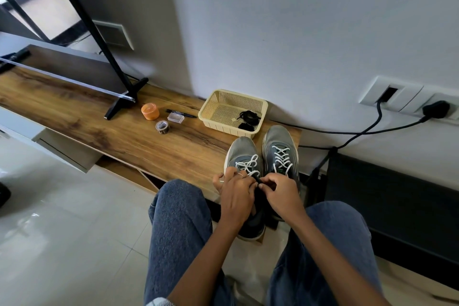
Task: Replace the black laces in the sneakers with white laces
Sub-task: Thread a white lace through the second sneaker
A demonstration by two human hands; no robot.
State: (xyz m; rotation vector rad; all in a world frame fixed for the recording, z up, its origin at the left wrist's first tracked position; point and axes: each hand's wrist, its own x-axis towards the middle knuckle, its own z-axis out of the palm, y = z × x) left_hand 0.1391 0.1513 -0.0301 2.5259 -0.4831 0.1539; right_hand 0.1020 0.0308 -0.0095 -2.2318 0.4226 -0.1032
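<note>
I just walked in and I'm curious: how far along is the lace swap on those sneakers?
Nearly finished, it seems. The black laces lie in the basket. The right sneaker is crisscrossed in white, and the left sneaker has white loops too. The left hand and right hand work at that left sneaker's top, probably tying. Left: finishing there.

Right end of shelf (149, 146) crowded: sneakers (260, 156) at front edge, basket (232, 112) behind at wall | left: tape roll (162, 127), orange tub (150, 111), TV foot (124, 99) | open room found along middle front edge.
</note>
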